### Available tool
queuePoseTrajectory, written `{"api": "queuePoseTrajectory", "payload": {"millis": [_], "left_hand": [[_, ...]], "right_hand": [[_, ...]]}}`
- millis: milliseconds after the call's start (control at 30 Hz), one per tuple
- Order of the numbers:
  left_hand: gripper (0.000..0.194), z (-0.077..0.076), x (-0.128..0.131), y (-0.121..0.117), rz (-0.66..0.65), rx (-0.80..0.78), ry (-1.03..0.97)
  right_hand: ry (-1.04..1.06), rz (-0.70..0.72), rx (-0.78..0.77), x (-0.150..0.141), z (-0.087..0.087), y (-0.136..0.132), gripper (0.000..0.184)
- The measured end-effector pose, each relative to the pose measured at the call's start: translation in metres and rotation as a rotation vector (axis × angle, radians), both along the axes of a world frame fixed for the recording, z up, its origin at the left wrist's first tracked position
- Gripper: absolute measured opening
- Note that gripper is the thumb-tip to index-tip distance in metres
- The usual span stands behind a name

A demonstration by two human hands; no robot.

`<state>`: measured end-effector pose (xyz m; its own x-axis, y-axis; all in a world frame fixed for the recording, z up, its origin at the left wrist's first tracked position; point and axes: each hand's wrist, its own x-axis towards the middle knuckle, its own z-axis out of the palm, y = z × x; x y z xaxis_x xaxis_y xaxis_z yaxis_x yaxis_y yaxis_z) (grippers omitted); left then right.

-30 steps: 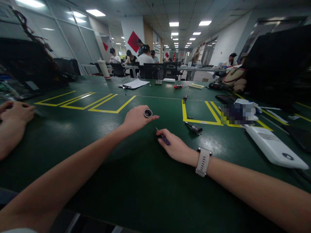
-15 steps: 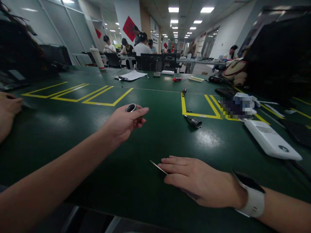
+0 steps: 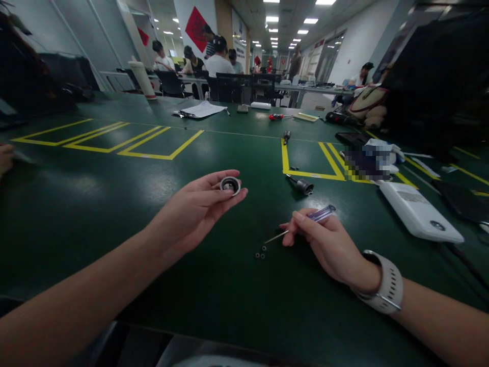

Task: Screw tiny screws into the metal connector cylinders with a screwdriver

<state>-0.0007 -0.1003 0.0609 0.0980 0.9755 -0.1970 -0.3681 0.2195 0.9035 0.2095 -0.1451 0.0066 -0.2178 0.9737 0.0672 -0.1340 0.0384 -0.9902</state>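
Between the thumb and fingers of my left hand (image 3: 198, 206) is a small round metal cup (image 3: 231, 185), its hollow side turned up toward me. My right hand (image 3: 330, 242) is closed around a slim screwdriver with a translucent purple handle (image 3: 321, 213). Its thin shaft points down and left. Just below the tip, a few small dark rings (image 3: 260, 253) lie on the green table (image 3: 214, 295). Farther off, a dark metal part with a cup-shaped end and a thin stem (image 3: 301, 185) rests on its side.
Yellow tape outlines (image 3: 284, 158) mark the table. A similar metal part (image 3: 286, 136) and a red-handled screwdriver (image 3: 275, 116) lie farther back. At right sits a white power bank (image 3: 418, 211). Another person's hand (image 3: 5, 157) shows at the left edge. Papers (image 3: 202, 109) lie at the back.
My left hand has turned the metal cup toward me and shifted slightly right. My right hand has risen from lying flat and turned, bringing the screwdriver handle into view and uncovering the small rings.
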Motion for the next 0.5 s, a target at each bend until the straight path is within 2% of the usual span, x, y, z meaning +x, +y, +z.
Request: {"api": "queuePoseTrajectory", "payload": {"millis": [200, 333, 400, 500], "left_hand": [[0.033, -0.003, 0.002, -0.004, -0.059, -0.028, 0.048], [0.033, -0.002, 0.002, -0.005, -0.067, -0.024, 0.079], [0.034, -0.003, 0.003, -0.005, -0.071, -0.022, 0.093], [0.034, -0.006, 0.003, -0.006, -0.087, -0.016, 0.107]], "right_hand": [[-0.054, 0.028, 0.046, 0.003, -0.004, 0.000, 0.023], [-0.203, 0.020, 0.106, 0.002, -0.001, -0.002, 0.025], [-0.327, -0.001, 0.199, 0.000, 0.003, -0.007, 0.026], [-0.503, -0.013, 0.450, -0.002, 0.009, -0.016, 0.023]]}}
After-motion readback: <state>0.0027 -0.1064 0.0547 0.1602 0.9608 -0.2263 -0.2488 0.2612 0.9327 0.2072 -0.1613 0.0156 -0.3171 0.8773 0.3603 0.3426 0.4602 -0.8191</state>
